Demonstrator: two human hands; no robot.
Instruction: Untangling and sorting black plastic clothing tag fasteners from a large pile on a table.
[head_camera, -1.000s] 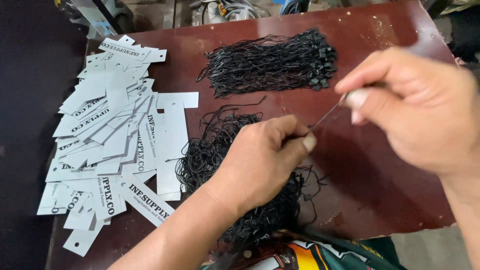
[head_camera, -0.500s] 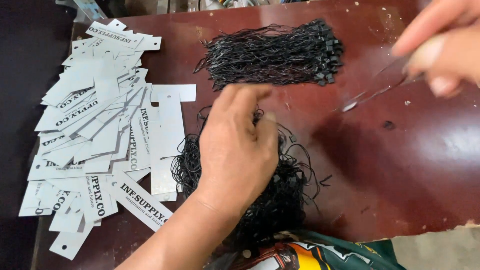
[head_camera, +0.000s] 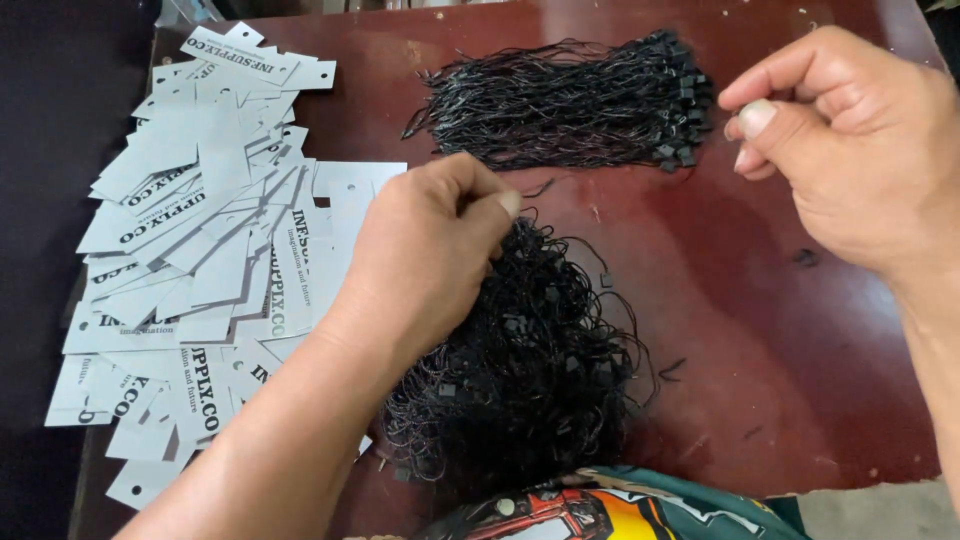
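A: While your left hand (head_camera: 425, 250) rests on the tangled heap of black cords (head_camera: 520, 370), where are its fingers?

B: Curled, fingertips pinching into the top of the heap; I can't tell whether you've got a cord.

A: And your right hand (head_camera: 850, 150)?

B: Raised over the dark red table (head_camera: 780, 380), thumb and forefinger pinched narrow beside the neat bundle of cords (head_camera: 570, 105). White tags (head_camera: 200, 250) lie piled at your left.
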